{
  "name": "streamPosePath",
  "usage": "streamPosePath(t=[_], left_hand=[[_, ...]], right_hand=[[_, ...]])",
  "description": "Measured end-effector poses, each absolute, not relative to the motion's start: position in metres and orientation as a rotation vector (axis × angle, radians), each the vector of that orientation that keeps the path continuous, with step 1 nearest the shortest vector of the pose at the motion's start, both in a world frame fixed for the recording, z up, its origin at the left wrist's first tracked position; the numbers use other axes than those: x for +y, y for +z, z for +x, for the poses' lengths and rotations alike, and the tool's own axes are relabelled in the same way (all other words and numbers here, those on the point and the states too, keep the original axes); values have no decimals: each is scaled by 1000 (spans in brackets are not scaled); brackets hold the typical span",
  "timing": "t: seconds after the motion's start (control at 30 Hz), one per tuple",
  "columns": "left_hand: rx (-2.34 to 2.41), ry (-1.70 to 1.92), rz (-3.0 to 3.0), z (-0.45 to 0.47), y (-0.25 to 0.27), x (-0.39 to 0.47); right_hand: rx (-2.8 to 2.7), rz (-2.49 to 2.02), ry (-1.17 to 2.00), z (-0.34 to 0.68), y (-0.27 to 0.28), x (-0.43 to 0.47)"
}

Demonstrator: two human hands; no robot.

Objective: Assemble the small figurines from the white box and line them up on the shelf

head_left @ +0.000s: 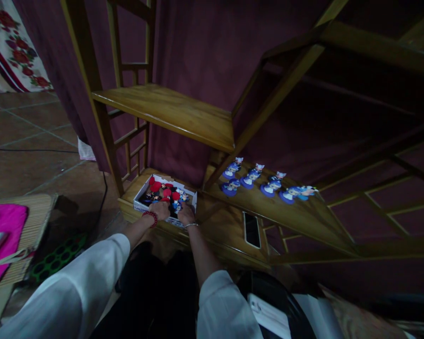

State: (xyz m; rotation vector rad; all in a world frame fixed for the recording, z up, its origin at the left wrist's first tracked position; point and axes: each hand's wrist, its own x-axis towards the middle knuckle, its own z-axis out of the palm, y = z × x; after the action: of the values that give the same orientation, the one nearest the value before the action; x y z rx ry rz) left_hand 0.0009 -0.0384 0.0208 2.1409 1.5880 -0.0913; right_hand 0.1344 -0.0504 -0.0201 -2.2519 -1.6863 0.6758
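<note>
A shallow white cardboard box [137, 205] holds a jumble of small figurines, with red, blue and dark parts showing. My left hand [159, 210], with a red bead bracelet at the wrist, reaches over the near side of the box. Its fingers look curled down among the figurines, and whatever they hold is hidden. My right hand [186, 214], wearing a thin bangle, is at the box's right end. Its fingertips close in beside a small blue and white figurine [177, 206], apparently gripping it. Fine detail is lost in the dim light.
Several blue figurines on round bases [268, 187] stand in rows on the raised shelf to the right. A wooden shelf board [169, 110] overhangs the box. A dark phone-like rectangle [251, 230] lies on the lower board. A white phone [268, 315] rests on a black seat.
</note>
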Motion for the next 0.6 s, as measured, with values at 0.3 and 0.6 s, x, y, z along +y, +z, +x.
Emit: streamPosePath(t=[0.3,0.6], left_hand=[[1603,-151,2189,4,11,-36],[1577,-194,2256,6,8,-40]], right_hand=[[-1583,-2309,741,133,-19,-46],[-1477,-2187,894,134,-20,-43]])
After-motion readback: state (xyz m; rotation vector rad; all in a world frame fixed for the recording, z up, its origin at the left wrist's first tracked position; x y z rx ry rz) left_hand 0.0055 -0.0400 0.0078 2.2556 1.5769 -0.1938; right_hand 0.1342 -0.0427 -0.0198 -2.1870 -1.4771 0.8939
